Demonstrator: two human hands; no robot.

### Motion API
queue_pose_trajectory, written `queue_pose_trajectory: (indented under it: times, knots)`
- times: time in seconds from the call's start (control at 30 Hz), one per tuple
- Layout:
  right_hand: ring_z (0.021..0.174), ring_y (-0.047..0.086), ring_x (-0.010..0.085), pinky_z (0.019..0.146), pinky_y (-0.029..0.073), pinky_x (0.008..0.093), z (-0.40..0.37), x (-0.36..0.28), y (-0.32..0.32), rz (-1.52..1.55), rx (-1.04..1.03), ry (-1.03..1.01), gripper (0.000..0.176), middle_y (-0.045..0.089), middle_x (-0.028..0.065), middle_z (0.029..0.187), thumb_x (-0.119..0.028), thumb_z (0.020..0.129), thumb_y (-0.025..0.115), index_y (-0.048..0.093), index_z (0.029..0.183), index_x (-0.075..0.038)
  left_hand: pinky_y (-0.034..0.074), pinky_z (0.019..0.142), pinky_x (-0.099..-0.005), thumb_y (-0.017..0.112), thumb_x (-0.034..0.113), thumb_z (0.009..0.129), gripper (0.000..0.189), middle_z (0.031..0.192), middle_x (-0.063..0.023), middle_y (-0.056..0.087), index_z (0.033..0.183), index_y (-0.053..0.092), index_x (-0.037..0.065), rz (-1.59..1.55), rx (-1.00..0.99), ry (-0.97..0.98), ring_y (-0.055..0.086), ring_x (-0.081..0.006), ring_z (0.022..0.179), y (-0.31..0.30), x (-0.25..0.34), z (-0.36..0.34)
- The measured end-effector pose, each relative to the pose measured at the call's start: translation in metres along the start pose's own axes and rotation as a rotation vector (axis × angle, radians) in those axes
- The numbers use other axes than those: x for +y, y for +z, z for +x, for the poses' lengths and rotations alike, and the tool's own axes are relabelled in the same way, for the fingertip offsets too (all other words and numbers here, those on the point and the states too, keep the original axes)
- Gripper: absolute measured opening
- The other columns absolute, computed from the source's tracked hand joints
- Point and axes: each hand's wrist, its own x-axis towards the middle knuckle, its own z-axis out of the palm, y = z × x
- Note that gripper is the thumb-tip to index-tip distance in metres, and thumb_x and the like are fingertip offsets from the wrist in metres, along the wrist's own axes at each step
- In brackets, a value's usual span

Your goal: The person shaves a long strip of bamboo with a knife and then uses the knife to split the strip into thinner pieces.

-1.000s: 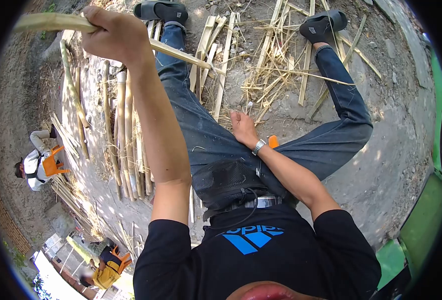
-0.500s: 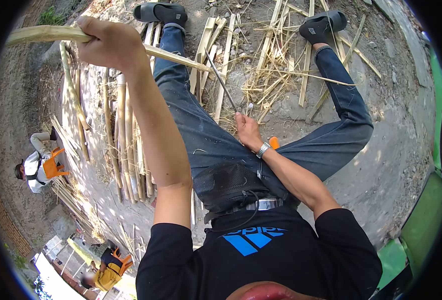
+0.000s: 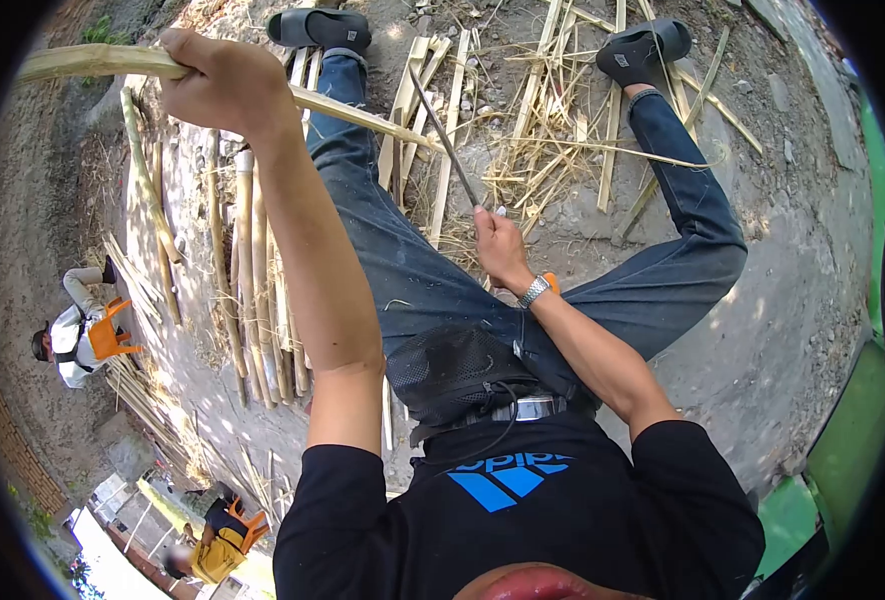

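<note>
My left hand (image 3: 228, 88) is closed around a long pale split bamboo piece (image 3: 103, 62), raised at the upper left. The piece runs past my fist toward the right, over my left leg. My right hand (image 3: 503, 248), with a watch at the wrist, is closed in front of my lap on a knife whose handle is hidden in the fist. Its narrow dark blade (image 3: 445, 138) points up and left and crosses the bamboo's right end; whether they touch I cannot tell.
Split strips (image 3: 451, 140) and shavings (image 3: 558, 125) lie between my feet. Left of my legs are several bamboo poles (image 3: 246, 270). A person (image 3: 73, 340) sits on an orange chair (image 3: 113, 330) at the far left, another person (image 3: 218, 550) at the lower left. Green panels (image 3: 853, 420) stand at the right.
The blade has moved up along with my right hand, which has shifted slightly right. My left hand and the bamboo have shifted slightly to the right.
</note>
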Motion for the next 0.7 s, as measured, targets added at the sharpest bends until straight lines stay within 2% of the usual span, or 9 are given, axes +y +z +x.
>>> queue_pose_trajectory:
  times: [0.1, 0.2, 0.3, 0.33, 0.37, 0.43, 0.6, 0.67, 0.7]
  knots:
    - [0.049, 0.044, 0.0320, 0.052, 0.037, 0.0435, 0.003, -0.039, -0.007, 0.278, 0.162, -0.290, 0.054, 0.044, 0.0166, 0.053, -0.045, 0.103, 0.050, 0.051, 0.073, 0.000, 0.031, 0.046, -0.0350, 0.046, 0.027, 0.103, 0.050, 0.050, -0.0014, 0.037, 0.059, 0.035, 0.007, 0.022, 0.044, 0.038, 0.034, -0.0131, 0.044, 0.005, -0.004, 0.005]
    - [0.049, 0.047, 0.0337, 0.052, 0.039, 0.0426, -0.006, -0.029, -0.001, 0.189, 0.198, -0.364, 0.054, 0.047, 0.0173, 0.055, -0.046, 0.103, 0.049, 0.051, 0.074, 0.000, 0.031, 0.047, -0.0365, 0.047, 0.026, 0.102, 0.047, 0.052, -0.0015, 0.039, 0.060, 0.035, 0.008, 0.031, 0.023, 0.042, 0.034, -0.0137, 0.046, 0.002, -0.006, 0.000]
    - [0.053, 0.053, 0.0370, 0.055, 0.042, 0.0447, 0.011, 0.059, 0.019, -0.045, 0.160, -0.225, 0.056, 0.053, 0.0194, 0.058, -0.046, 0.103, 0.048, 0.056, 0.075, 0.002, 0.030, 0.047, -0.0365, 0.047, 0.026, 0.102, 0.047, 0.051, -0.0008, 0.037, 0.060, 0.033, 0.009, -0.005, 0.029, 0.026, 0.033, -0.0135, 0.046, 0.011, 0.003, -0.001]
    - [0.054, 0.054, 0.0378, 0.056, 0.042, 0.0456, 0.012, 0.055, 0.018, -0.154, 0.121, -0.139, 0.056, 0.054, 0.0202, 0.059, -0.045, 0.103, 0.047, 0.058, 0.075, 0.002, 0.029, 0.046, -0.0364, 0.047, 0.026, 0.102, 0.047, 0.051, -0.0006, 0.036, 0.059, 0.033, 0.009, -0.003, 0.023, 0.058, 0.033, -0.0136, 0.045, 0.008, 0.000, 0.000]
    - [0.055, 0.054, 0.0388, 0.057, 0.042, 0.0475, 0.016, 0.052, 0.016, -0.086, 0.061, 0.014, 0.057, 0.056, 0.0205, 0.061, -0.046, 0.103, 0.047, 0.060, 0.075, 0.002, 0.028, 0.046, -0.0363, 0.047, 0.026, 0.102, 0.047, 0.051, -0.0003, 0.036, 0.059, 0.034, 0.010, 0.000, 0.013, 0.091, 0.032, -0.0137, 0.044, 0.009, -0.005, 0.002]
    - [0.054, 0.053, 0.0376, 0.057, 0.042, 0.0470, 0.008, 0.002, 0.000, -0.021, 0.096, -0.041, 0.057, 0.055, 0.0197, 0.059, -0.046, 0.103, 0.048, 0.059, 0.074, 0.002, 0.028, 0.046, -0.0359, 0.046, 0.026, 0.102, 0.047, 0.051, -0.0003, 0.036, 0.059, 0.034, 0.010, 0.005, 0.011, 0.051, 0.032, -0.0139, 0.044, 0.006, -0.009, 0.005]
    - [0.049, 0.048, 0.0320, 0.053, 0.039, 0.0441, 0.009, -0.031, -0.006, 0.291, 0.141, -0.332, 0.056, 0.047, 0.0161, 0.054, -0.046, 0.103, 0.049, 0.054, 0.071, 0.000, 0.028, 0.045, -0.0359, 0.045, 0.025, 0.102, 0.047, 0.051, -0.0019, 0.038, 0.058, 0.035, 0.009, 0.026, 0.042, -0.058, 0.032, -0.0153, 0.044, 0.007, 0.003, -0.002]
    - [0.052, 0.050, 0.0332, 0.055, 0.040, 0.0454, 0.013, 0.012, 0.009, 0.194, 0.170, -0.340, 0.058, 0.051, 0.0157, 0.055, -0.049, 0.103, 0.048, 0.054, 0.071, 0.000, 0.029, 0.045, -0.0351, 0.046, 0.025, 0.101, 0.047, 0.051, -0.0022, 0.039, 0.058, 0.037, 0.008, 0.023, 0.056, -0.032, 0.034, -0.0159, 0.044, 0.007, -0.002, 0.002]
    - [0.053, 0.051, 0.0338, 0.056, 0.041, 0.0461, 0.025, 0.070, 0.027, 0.008, 0.103, -0.167, 0.059, 0.052, 0.0161, 0.055, -0.050, 0.103, 0.047, 0.054, 0.071, 0.000, 0.030, 0.045, -0.0342, 0.047, 0.025, 0.101, 0.047, 0.051, -0.0021, 0.039, 0.059, 0.037, 0.009, 0.018, 0.058, -0.033, 0.035, -0.0151, 0.044, 0.006, -0.004, 0.005]
